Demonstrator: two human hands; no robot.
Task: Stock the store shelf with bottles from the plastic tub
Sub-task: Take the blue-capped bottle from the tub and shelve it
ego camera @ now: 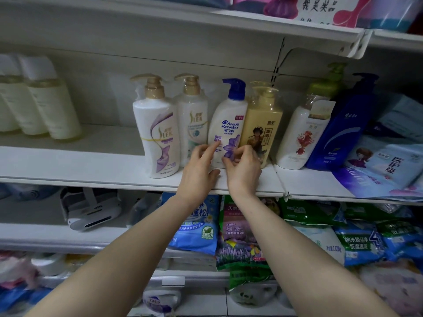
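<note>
Head & Shoulders bottle (226,131) stands on the shelf (91,165), hemmed by Slek bottle (193,117) left, yellow bottle (263,124) right. The left hand (199,167) touches its label with straight fingers; right hand (243,171) pinches its base.

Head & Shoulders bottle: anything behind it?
Only the white back panel shows around its blue pump. The bottle itself, left hand and right hand hide the rest.

Head & Shoulders bottle (226,124) on shelf (91,165) (upright), between two bottles
</note>
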